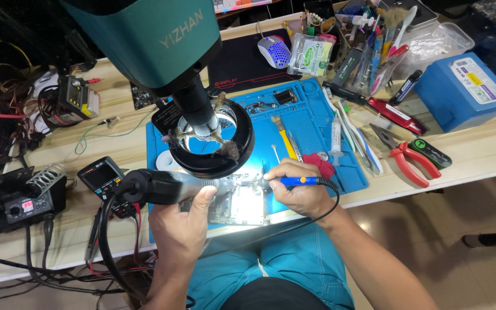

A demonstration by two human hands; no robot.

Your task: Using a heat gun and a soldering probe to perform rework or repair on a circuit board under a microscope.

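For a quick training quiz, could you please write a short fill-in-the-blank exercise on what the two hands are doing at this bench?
1. The left hand grips a black hot-air ____.
2. The right hand holds a soldering iron with a ____ grip.
3. Both tools point at the lit ____ under the ring light.
4. The red-handled pliers lie to the ____ of the blue mat.

Missing words: handpiece; blue; circuit board; right

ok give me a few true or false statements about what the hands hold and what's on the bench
1. The right hand holds a blue-handled soldering iron. True.
2. The left hand is empty. False: it grips a black hot air handle with a cable.
3. Both tools point at the brightly lit circuit board. True.
4. The red-handled pliers lie on the blue mat. False: they lie on the wooden table, right of the mat.
5. A computer mouse sits on a black pad. True.
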